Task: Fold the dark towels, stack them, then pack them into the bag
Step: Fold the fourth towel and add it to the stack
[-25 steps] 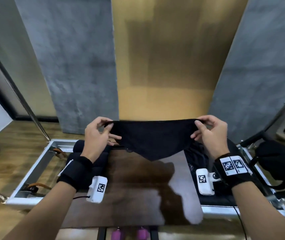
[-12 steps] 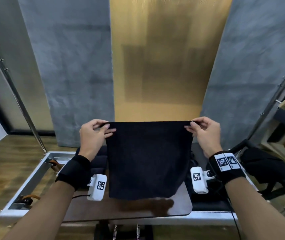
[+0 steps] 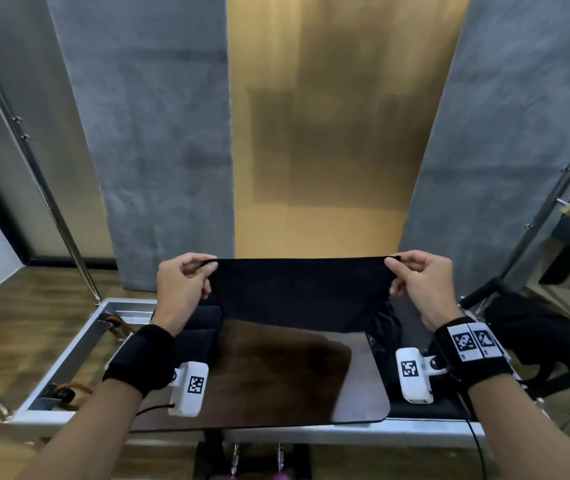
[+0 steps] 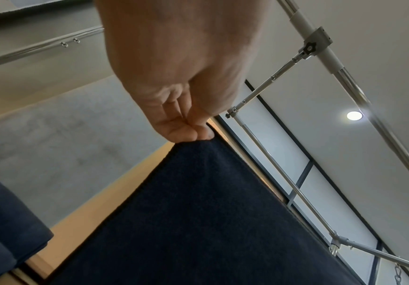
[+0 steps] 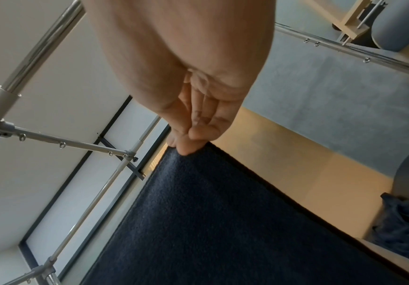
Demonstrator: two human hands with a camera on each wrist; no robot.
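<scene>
A dark navy towel (image 3: 302, 292) hangs stretched in the air over the far end of the brown table (image 3: 363, 386). My left hand (image 3: 186, 278) pinches its top left corner, and my right hand (image 3: 415, 278) pinches its top right corner. The left wrist view has the towel (image 4: 198, 221) dropping from my pinching fingertips (image 4: 188, 133). In the right wrist view the towel (image 5: 222, 221) falls from my fingertips (image 5: 188, 146) the same way. Folded dark towels (image 3: 197, 323) lie on the table's left side. A crumpled dark pile (image 3: 385, 327) sits at the right.
The table rests on a metal frame (image 3: 79, 344). A dark bag (image 3: 536, 334) sits on a stand at the far right. Grey panels (image 3: 159, 140) and a tan panel (image 3: 339, 133) rise behind. Metal poles (image 3: 34, 161) flank both sides.
The towel hung full length half a second ago; now its lower edge has swung up and away, so it looks shorter. Both hands keep their corners and have spread slightly.
</scene>
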